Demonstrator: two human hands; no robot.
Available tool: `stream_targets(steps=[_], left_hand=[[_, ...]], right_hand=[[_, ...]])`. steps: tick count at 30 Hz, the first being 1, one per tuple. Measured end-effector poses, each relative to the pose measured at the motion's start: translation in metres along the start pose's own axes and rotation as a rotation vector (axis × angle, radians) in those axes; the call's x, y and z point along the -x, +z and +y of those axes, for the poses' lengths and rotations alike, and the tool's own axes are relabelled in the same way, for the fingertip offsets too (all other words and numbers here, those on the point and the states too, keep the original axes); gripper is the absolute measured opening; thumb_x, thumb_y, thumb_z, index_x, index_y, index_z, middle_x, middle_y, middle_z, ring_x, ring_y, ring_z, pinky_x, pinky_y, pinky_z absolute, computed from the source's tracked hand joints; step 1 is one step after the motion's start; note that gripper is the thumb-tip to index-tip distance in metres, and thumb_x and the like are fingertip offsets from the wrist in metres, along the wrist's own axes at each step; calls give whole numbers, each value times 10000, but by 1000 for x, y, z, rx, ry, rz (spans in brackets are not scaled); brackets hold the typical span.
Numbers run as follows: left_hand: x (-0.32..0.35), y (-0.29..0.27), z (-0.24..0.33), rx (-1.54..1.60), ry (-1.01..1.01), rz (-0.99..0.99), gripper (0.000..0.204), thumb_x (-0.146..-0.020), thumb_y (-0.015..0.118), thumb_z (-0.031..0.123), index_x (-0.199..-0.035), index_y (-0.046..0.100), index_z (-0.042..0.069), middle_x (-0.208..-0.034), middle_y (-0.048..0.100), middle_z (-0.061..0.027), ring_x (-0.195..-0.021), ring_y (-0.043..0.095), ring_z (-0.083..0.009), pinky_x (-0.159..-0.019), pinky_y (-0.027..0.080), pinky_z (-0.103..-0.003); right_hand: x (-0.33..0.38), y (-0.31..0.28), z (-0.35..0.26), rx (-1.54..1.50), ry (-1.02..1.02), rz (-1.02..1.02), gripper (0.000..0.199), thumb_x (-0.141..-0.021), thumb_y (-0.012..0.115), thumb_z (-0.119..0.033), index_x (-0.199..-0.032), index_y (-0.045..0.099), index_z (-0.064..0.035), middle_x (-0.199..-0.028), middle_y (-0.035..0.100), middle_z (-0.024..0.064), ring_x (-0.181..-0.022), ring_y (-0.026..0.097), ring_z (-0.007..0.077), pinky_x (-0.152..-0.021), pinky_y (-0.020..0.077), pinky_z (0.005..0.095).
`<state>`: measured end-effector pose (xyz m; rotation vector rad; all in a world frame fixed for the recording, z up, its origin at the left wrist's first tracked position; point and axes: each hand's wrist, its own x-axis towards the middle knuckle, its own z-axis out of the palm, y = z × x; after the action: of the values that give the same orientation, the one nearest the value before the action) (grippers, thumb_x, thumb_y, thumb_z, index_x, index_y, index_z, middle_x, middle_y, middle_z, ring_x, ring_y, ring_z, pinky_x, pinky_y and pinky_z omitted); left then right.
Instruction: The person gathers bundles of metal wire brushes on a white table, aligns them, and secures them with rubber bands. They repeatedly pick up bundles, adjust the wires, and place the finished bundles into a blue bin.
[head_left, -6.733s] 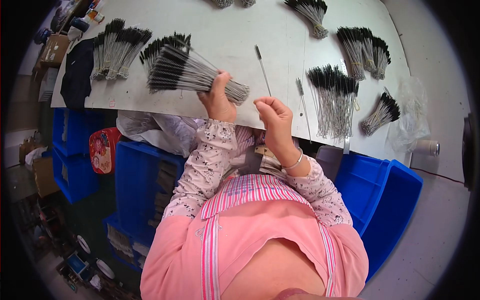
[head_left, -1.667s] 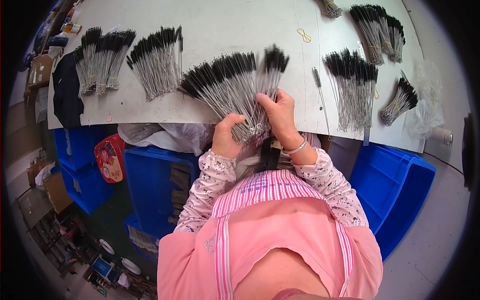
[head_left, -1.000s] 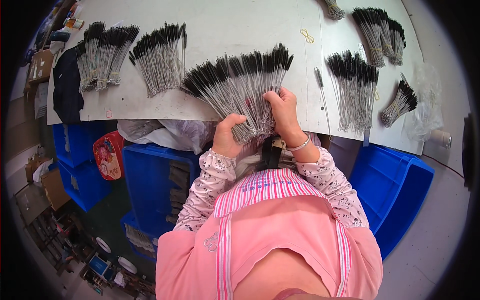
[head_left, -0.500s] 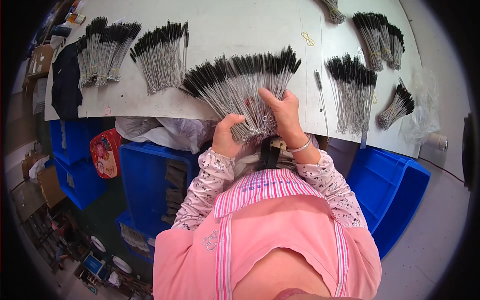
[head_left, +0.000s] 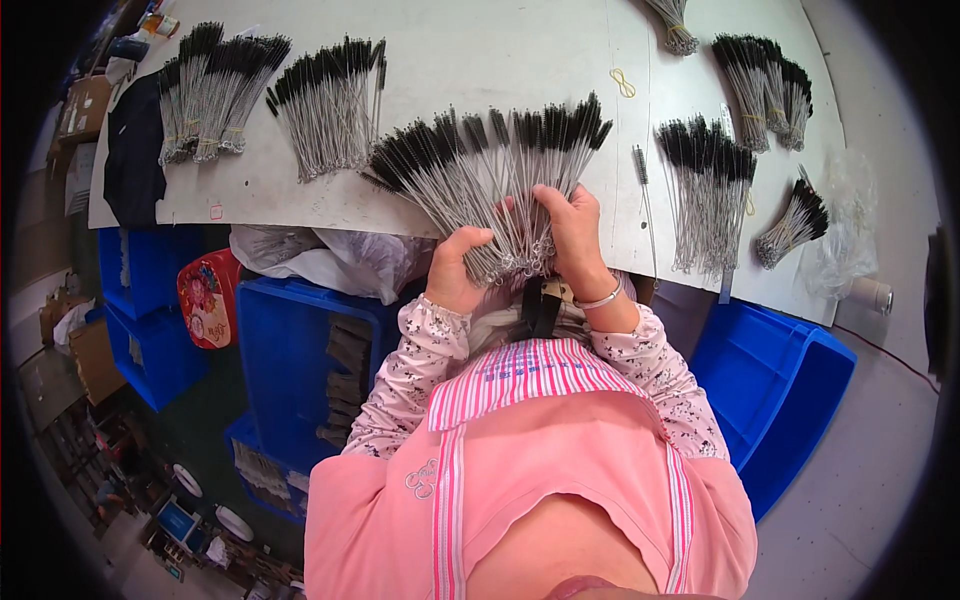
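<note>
A fanned bunch of wire-handled tube brushes (head_left: 455, 185), black bristles pointing away from me, is held at the table's near edge. My left hand (head_left: 458, 270) closes on the lower left of the bunch, thumb across the wire handles. Around its right side my right hand (head_left: 574, 232) is closed, thumb over the wires. The looped wire ends hang between my hands, and most fingers are hidden behind the bunch. A narrow gap splits the fan near its middle. Right of the bunch, a single brush (head_left: 642, 185) lies alone on the table.
The white table (head_left: 480, 60) carries loose brush piles at left (head_left: 325, 115) and right (head_left: 708, 195). Bundles tied with yellow bands (head_left: 765, 90) lie at the far right. A yellow rubber band (head_left: 623, 83) lies nearby. Blue crates (head_left: 770, 390) stand below, beside a red container (head_left: 208, 300).
The held fan of brushes has parted near its middle, with a gap now between two groups. My right thumb has shifted slightly right and down. The whole view has moved a little.
</note>
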<state>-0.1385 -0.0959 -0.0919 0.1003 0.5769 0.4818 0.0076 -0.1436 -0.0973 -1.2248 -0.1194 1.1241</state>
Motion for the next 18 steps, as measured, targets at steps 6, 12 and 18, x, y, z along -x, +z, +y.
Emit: stream_targets(steps=[6, 12, 18], left_hand=[[-2, -16, -1, -75, 34, 69, 429, -784, 515, 67, -1188, 523, -77, -1128, 615, -182, -1036, 610, -287, -952, 467, -422], [1, -16, 1, -1, 66, 43, 446, -781, 512, 82, -1212, 522, -30, -1132, 618, -179, -1033, 613, -307, -949, 475, -442], [1, -21, 3, -3, 37, 36, 474, -785, 503, 97, -1243, 501, -24, -1167, 603, -183, -1061, 601, -318, -969, 458, -459]], right_hand=[[-2, 2, 4, 400, -117, -27, 179, -798, 645, -16, -952, 578, 44, -836, 667, 107, -671, 649, 162, -611, 541, 278], [1, 3, 8, 99, -83, 31, 245, -782, 683, -21, -989, 569, 43, -893, 659, 95, -723, 643, 142, -628, 531, 273], [-2, 4, 9, 417, -214, 4, 234, -789, 678, -24, -984, 567, 43, -895, 659, 100, -735, 642, 145, -656, 537, 276]])
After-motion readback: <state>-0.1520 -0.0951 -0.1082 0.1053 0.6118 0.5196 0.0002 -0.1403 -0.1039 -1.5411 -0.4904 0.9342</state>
